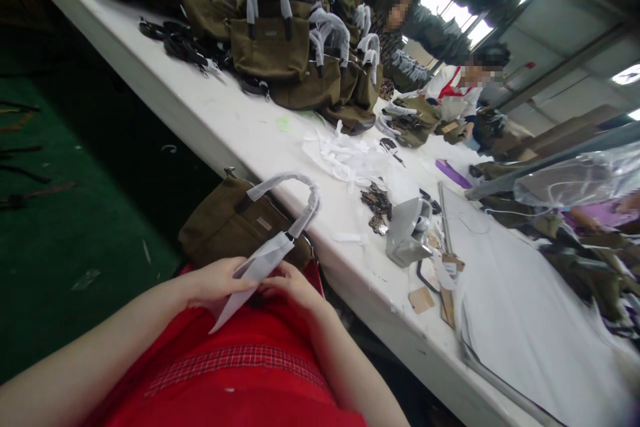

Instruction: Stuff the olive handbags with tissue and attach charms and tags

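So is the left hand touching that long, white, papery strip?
Touching. The head view shows the left hand pinching the strip, fingers lying over its front.

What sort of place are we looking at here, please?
It looks like a handbag factory's finishing or packing area: many matching olive handbags with white-wrapped handles crowd a long white worktable, loose white wrapping strips lie nearby, and other people work further along.

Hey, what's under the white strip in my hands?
The white strip overlaps the olive bag at its upper part and red cloth lower down; whatever it directly covers can't be seen.
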### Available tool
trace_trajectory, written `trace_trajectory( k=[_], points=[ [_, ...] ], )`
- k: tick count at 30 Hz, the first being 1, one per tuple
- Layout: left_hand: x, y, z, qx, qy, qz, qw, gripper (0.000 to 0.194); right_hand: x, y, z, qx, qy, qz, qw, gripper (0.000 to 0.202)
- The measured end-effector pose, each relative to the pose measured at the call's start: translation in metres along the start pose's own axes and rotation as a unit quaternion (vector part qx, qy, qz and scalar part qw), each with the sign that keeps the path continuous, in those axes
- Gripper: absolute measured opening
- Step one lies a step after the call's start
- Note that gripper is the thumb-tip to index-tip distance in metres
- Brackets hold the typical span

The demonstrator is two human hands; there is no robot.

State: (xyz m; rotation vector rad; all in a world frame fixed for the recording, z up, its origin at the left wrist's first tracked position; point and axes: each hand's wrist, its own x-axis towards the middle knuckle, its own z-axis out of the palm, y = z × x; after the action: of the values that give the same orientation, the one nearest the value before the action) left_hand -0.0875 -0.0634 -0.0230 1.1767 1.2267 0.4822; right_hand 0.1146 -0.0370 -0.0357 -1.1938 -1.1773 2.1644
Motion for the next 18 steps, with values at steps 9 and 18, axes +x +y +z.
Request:
trace_trajectory(
  k=[9,18],
  points=[
    [-0.033,0.014,0.021,0.373,0.143,0.004,0.917,0.058,0.026,0.021,0.038,0.053,0.122,0.044,0.990,0.034],
    [-0.044,0.001,0.039,0.598,0.160,0.033,0.784,0.058,0.015,0.009,0.050,0.155,0.050,0.064,0.985,0.022]
  ],
)
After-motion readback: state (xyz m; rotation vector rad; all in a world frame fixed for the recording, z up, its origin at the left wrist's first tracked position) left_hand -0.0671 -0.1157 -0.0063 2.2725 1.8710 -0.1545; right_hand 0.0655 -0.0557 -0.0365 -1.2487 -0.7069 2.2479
